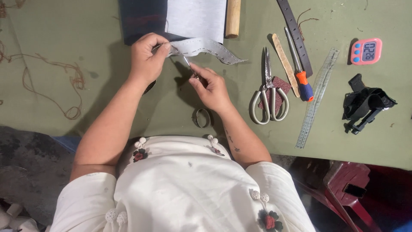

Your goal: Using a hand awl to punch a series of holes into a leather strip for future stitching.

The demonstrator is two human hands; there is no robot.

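1. A grey strip of material [206,47] with a dashed stitch line is held near the far edge of the green surface [86,34]; its left end is pinched between the closed fingers of the left hand [148,58], while its right end trails free toward the scissors.
2. A thin pointed tool [188,62], seemingly a needle or awl, is clamped in the closed fingers of the right hand [210,88], its tip set against the strip's lower edge just beside the left fingers.
3. The stitching is judged to go best if the strip is kept taut and flat close to the point, and the tip is lined up with the marked dashes.
4. Behind the strip lie a dark fabric piece [141,19], a white sheet [197,17] and a wooden roller [232,17].
5. To the right lie large scissors [269,92], a screwdriver [300,73], a clear ruler [318,96], a pink timer [365,50] and a black clamp-like tool [365,107], all well apart from the hands.
6. A small metal ring [201,117] lies near the right wrist, and loose thread [56,86] at the left; neither blocks the work.
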